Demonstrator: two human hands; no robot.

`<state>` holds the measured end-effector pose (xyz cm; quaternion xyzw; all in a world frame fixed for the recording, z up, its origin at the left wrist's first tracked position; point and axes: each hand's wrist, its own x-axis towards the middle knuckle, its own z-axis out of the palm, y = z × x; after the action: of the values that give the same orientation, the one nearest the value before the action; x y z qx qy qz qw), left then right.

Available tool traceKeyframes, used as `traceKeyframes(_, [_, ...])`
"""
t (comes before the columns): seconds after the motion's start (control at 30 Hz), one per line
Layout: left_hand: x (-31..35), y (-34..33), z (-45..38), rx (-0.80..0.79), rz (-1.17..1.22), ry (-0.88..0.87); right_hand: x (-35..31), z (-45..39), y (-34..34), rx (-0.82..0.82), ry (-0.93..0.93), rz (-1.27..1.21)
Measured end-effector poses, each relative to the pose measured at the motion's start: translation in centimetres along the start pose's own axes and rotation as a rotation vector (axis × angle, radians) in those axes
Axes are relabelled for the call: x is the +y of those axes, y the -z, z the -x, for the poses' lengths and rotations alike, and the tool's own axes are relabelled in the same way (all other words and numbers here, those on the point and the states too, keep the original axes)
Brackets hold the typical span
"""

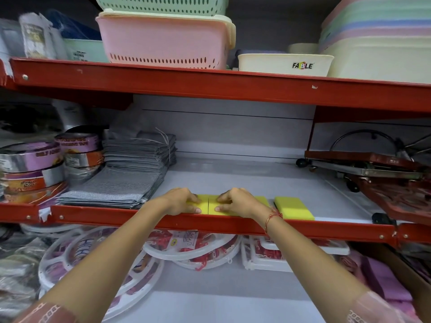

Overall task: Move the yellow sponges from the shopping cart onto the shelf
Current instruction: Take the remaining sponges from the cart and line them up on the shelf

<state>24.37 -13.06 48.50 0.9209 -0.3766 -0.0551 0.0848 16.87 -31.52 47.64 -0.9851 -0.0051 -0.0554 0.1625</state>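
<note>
We are setting two sponges side by side at the shelf front, left hand and right hand fingers pressing them. Next, we judge, let go and fetch more.

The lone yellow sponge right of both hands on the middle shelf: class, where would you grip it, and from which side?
Probably across its two long side faces, coming from the front over the red shelf lip. The lone yellow sponge lies flat, a thick block, with a clear gap beside the sponge under the right hand and bare shelf to its right.
</note>
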Motion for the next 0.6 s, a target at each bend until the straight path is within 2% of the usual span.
traceKeyframes(0.3, [0.2,0.2,-0.1,0.013,0.033,0.02,-0.1,0.2,0.5,0.0,0.001,-0.003])
traceKeyframes(0.5, [0.6,0.8,-0.8,0.09,0.095,0.014,3.0,1.6,4.5,0.088,-0.066,0.021])
traceKeyframes(0.6, [1.5,0.5,-1.1,0.084,0.109,-0.02,5.2,2.8,5.4,0.019,-0.135,0.103])
